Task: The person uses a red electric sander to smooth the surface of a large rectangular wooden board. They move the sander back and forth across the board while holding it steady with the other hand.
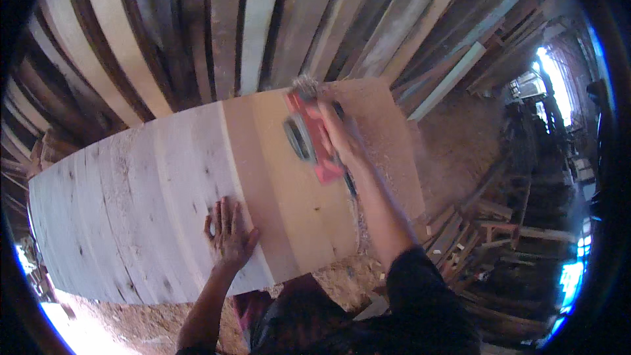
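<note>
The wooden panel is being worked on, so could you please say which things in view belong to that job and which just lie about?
Part of the job:
red power tool
wooden panel

Apparently lying about:
long boards beyond the panel
loose wood pieces at right

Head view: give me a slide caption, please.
Right hand holding a red power tool on a wooden panel, left hand resting on the same panel.
</note>
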`<state>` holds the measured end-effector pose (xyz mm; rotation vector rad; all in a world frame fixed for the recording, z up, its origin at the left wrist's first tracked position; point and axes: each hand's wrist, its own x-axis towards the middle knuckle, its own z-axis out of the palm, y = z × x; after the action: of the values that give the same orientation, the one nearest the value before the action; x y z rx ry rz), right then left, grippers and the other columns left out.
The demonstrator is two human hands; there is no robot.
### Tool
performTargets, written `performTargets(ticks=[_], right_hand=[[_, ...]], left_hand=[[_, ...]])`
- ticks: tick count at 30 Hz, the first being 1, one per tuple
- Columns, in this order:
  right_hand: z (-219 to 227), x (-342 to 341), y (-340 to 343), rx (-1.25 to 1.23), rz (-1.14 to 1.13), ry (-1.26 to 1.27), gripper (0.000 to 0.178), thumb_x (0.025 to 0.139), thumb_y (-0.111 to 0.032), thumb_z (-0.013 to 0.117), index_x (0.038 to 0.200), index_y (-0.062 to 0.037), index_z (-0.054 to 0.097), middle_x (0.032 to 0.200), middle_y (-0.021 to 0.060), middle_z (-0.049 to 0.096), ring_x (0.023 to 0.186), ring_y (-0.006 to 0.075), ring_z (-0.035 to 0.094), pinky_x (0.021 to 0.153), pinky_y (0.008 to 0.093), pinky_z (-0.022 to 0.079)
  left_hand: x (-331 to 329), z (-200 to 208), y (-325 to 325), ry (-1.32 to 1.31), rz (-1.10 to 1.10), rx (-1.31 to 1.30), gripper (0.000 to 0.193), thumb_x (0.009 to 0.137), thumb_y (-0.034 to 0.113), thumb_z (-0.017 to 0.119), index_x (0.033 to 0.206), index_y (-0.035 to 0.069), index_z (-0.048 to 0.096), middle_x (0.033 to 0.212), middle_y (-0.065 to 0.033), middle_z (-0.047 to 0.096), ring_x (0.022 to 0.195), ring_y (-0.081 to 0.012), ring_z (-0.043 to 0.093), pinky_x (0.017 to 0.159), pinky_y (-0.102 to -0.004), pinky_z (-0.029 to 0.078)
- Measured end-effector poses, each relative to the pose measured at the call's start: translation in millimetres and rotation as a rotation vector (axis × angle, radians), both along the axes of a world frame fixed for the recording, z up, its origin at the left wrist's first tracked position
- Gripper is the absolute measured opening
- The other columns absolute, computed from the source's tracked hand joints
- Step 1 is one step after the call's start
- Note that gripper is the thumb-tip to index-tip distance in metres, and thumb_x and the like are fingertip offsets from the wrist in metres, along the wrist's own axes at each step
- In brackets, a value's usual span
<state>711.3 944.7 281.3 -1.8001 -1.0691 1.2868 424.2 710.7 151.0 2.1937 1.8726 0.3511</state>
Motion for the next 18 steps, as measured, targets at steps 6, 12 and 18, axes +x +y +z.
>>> performTargets(ticks=[6, 12, 18], right_hand=[[-23.6, 1.4, 77.0, 0.135, 0.031, 0.103, 0.06, 0.104, -0.063, 0.058, 0.106, -0.0043, 0.071, 0.064, -0.0004, 0.05, 0.048, 0.0116, 0.046, 0.042, 0.0327, 0.036], [10.8, 37.4, -128.4, 0.111, 0.084, -0.113, 0.063, 0.106, -0.061, 0.053, 0.117, -0.0034, 0.074, 0.074, -0.0004, 0.06, 0.06, 0.0082, 0.053, 0.05, 0.0317, 0.04], [24.8, 98.9, -332.5, -0.198, 0.073, -0.095, 0.043, 0.109, -0.039, 0.059, 0.134, -0.0057, 0.071, 0.103, 0.0055, 0.074, 0.089, 0.0128, 0.066, 0.078, 0.034, 0.055]], left_hand=[[-2.9, -0.9, 1.4, 0.01, -0.021, 0.074, 0.081, 0.101, 0.054, 0.06, 0.162, 0.006, 0.041, 0.171, -0.0233, 0.033, 0.158, -0.0425, 0.029, 0.124, -0.0614, 0.017], [-0.1, -12.3, 6.8, 0.069, 0.023, -0.04, 0.084, 0.1, 0.058, 0.061, 0.163, 0.006, 0.039, 0.17, -0.0223, 0.033, 0.157, -0.0438, 0.029, 0.123, -0.0618, 0.02], [-26.4, -41.8, 133.1, -0.008, -0.013, 0.083, 0.086, 0.097, 0.052, 0.068, 0.166, 0.014, 0.034, 0.172, -0.0137, 0.032, 0.157, -0.0394, 0.03, 0.117, -0.0679, 0.028]])
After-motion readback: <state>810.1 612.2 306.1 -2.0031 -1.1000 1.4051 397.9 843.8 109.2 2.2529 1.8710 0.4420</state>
